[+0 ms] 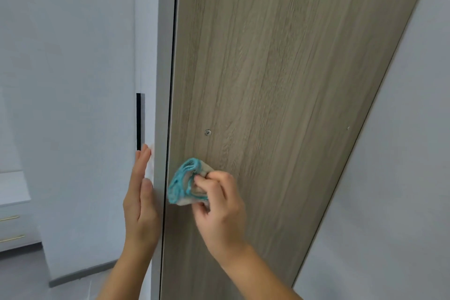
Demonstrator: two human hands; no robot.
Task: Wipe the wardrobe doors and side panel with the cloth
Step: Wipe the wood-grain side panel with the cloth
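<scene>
Fingers pinch cloth on wood panel

Fingers (207, 184) of right hand (219, 204) clamped on bunched cloth (185, 181), teal with beige inside, lower centre of frame. Cloth pressed to wood-grain side panel (280, 68), just right of dark gap at panel's left edge. Screw (207, 132) above cloth. Left hand (141, 202) flat, fingers straight and together, on white door (146, 56) edge, lower left of centre. Black strip (138, 121) just above its fingertips. Drawers (12, 226) at far left
</scene>
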